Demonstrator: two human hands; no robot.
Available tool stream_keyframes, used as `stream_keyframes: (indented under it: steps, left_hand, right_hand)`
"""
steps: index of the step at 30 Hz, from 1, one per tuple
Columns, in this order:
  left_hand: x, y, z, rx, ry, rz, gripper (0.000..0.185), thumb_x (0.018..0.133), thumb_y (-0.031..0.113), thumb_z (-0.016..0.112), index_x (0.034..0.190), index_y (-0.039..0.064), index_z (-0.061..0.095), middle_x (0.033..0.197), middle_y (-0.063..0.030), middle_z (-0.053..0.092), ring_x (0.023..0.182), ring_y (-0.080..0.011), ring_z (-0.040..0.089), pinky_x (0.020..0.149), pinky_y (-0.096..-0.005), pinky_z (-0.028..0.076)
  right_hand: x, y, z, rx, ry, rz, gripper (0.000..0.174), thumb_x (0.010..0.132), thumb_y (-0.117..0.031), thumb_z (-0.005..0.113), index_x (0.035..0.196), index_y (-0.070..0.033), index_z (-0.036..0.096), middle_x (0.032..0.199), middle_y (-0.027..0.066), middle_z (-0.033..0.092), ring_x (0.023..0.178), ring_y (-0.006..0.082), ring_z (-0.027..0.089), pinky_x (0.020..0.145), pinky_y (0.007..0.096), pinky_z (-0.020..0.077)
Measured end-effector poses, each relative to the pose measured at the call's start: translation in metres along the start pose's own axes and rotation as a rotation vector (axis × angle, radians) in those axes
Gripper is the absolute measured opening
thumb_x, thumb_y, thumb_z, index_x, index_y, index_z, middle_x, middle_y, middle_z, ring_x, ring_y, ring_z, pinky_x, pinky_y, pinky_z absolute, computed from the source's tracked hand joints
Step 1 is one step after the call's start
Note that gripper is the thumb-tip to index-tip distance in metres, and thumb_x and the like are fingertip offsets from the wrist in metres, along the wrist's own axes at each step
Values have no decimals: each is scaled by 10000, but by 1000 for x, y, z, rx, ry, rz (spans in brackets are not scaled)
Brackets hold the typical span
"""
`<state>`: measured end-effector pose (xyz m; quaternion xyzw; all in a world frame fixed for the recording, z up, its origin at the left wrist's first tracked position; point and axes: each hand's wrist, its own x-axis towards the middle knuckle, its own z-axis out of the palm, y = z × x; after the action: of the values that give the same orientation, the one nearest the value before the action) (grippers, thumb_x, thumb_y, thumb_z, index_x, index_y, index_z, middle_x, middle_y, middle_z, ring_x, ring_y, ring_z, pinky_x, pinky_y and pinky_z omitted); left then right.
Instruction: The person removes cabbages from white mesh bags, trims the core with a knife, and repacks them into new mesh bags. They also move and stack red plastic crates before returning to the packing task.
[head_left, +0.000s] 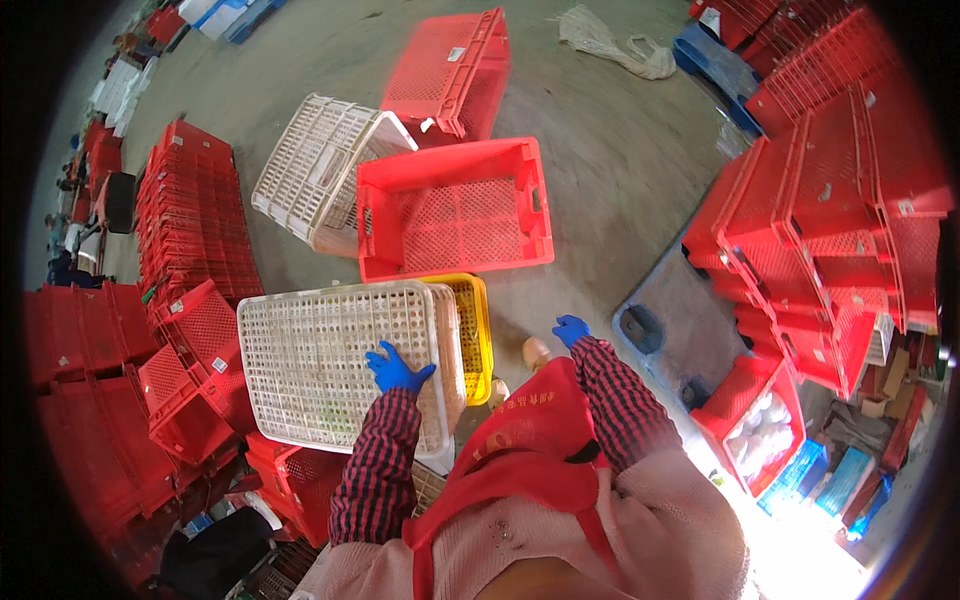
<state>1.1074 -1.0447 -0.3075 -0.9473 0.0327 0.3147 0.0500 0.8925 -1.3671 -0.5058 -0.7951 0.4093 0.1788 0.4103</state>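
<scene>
My left hand (397, 370), in a blue glove, rests with fingers spread on the perforated face of a white plastic crate (330, 367). My right hand (571, 330), also gloved in blue, hangs over the concrete floor right of the crates and holds nothing that I can see; its fingers are partly bent. Behind the white crate's right side, a yellow plastic crate (480, 337) shows. Ahead, an empty red plastic crate (457, 225) stands with its opening towards me. A white slatted crate (322, 165) lies tilted at its left, and another red crate (442, 67) is beyond it.
Nested red crates (195, 217) and more red ones stand at left. On the right, stacked red crates (832, 202) stand by a blue-grey pallet (675, 307). A plastic sheet or sack (615, 45) lies on the floor ahead. A red crate holding whitish contents (765, 435) is at lower right.
</scene>
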Motion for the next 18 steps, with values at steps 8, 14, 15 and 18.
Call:
stream_keyframes:
  steps: [8,14,15,18]
  left_hand:
    - [-1,0,1,-135,58,34,1307,498,475,841,1429,54,26,1411,-366,15,1330,-469,91,1061,-467,243]
    - [-4,3,0,-147,37,-4,1311,457,373,883,1436,74,64,1443,-308,-22,1330,-425,166,1045,-423,291]
    - [-3,4,0,-158,37,-12,1310,452,363,886,1435,74,69,1447,-299,-30,1330,-422,167,1045,-424,292]
    - [-1,10,-4,-144,8,-63,1327,436,339,894,1434,70,61,1451,-283,-54,1335,-412,161,1054,-416,286]
  right_hand:
    - [211,-43,-28,186,-46,104,710,649,-441,720,1209,-54,517,1187,164,553,1096,307,526,923,402,425]
    - [371,-30,-5,534,69,207,1113,590,-525,763,1394,-2,200,1395,196,333,1262,326,367,1024,419,339]
    - [385,-35,0,651,84,208,1122,592,-521,763,1399,-2,180,1402,195,320,1268,320,361,1030,413,334]
    - [407,-49,-2,351,101,280,946,614,-440,767,1332,-9,327,1315,194,428,1188,292,452,974,388,386]
